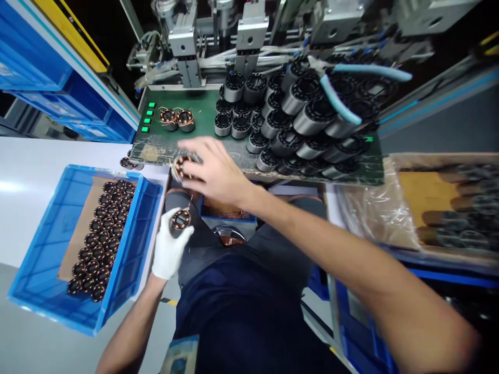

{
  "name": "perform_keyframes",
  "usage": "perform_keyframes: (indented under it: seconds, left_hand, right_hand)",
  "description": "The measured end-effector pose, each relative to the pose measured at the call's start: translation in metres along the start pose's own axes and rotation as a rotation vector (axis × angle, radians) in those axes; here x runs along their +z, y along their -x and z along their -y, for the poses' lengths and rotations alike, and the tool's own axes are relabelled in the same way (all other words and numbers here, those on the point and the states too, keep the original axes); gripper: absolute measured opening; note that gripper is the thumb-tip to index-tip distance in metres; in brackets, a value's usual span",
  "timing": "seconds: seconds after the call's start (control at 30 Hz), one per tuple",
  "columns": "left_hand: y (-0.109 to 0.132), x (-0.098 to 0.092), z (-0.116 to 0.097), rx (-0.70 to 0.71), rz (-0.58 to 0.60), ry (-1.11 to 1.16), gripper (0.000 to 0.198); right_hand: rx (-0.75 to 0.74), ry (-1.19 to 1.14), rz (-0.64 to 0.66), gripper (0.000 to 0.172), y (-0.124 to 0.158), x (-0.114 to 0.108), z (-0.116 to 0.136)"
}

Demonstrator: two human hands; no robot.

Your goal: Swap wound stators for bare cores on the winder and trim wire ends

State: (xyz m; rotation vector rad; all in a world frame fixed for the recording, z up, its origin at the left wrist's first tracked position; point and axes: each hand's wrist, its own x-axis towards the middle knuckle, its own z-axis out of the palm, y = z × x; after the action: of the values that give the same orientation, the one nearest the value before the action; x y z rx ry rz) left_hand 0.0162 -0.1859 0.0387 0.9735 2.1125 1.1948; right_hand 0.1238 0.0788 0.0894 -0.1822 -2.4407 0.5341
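Observation:
My left hand [170, 248], in a white glove, is closed around a copper-wound motor stator [181, 219] above my left thigh. My bare right hand [218, 174] reaches across to the front edge of the green bench, its fingers curled on a second wound stator [182, 167] with loose wire ends. Part of that stator is hidden by the fingers. Just beyond stand two wound stators [184, 119] on the bench. Wire cutters [341, 85] with light-blue handles lie on top of stacked bare stator cores [288, 119].
At left, a blue crate [42, 249] holds rows of wound stators on cardboard. Winding machine heads [252, 36] stand behind the green bench [202, 96]. A plastic-lined carton [413, 200] of grey cores is at right. A blue bin [249, 218] with copper scraps sits below the bench.

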Motion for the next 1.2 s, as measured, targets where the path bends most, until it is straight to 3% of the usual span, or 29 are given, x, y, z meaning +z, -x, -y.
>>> perform_keyframes:
  seconds: [0.1, 0.23, 0.33, 0.43, 0.57, 0.7, 0.8, 0.97, 1.2]
  left_hand:
    - [-0.032, -0.003, -0.005, 0.146, -0.114, -0.145, 0.064]
    - [-0.104, 0.015, -0.027, 0.361, -0.147, -0.236, 0.063]
    - [-0.167, 0.040, -0.044, 0.445, -0.111, -0.288, 0.061]
    - [-0.202, 0.059, -0.061, 0.448, -0.070, -0.384, 0.060]
    - [-0.187, 0.080, -0.083, 0.627, -0.076, -0.522, 0.075]
    - [-0.160, 0.114, -0.094, 0.802, 0.262, -0.612, 0.087]
    - [-0.155, 0.132, -0.089, 0.780, 0.334, -0.608, 0.085]
    - [-0.130, 0.128, -0.085, 0.756, 0.343, -0.583, 0.065]
    - [-0.087, 0.120, -0.083, 0.732, 0.437, -0.601, 0.060]
  right_hand:
    - [-0.098, -0.222, 0.119, 0.022, 0.076, -0.021, 0.042]
    - [0.071, -0.320, 0.288, 0.019, 0.167, -0.017, 0.072]
    - [0.240, -0.357, 0.355, 0.021, 0.210, -0.010, 0.084]
    - [0.390, -0.396, 0.379, 0.021, 0.234, -0.011, 0.094]
    - [0.509, -0.443, 0.366, 0.018, 0.247, -0.014, 0.104]
    - [0.555, -0.512, 0.288, 0.019, 0.246, -0.004, 0.110]
    - [0.515, -0.541, 0.301, 0.019, 0.241, 0.004, 0.114]
    - [0.502, -0.582, 0.294, 0.021, 0.242, 0.009, 0.120]
    - [0.549, -0.575, 0.326, 0.021, 0.251, 0.018, 0.122]
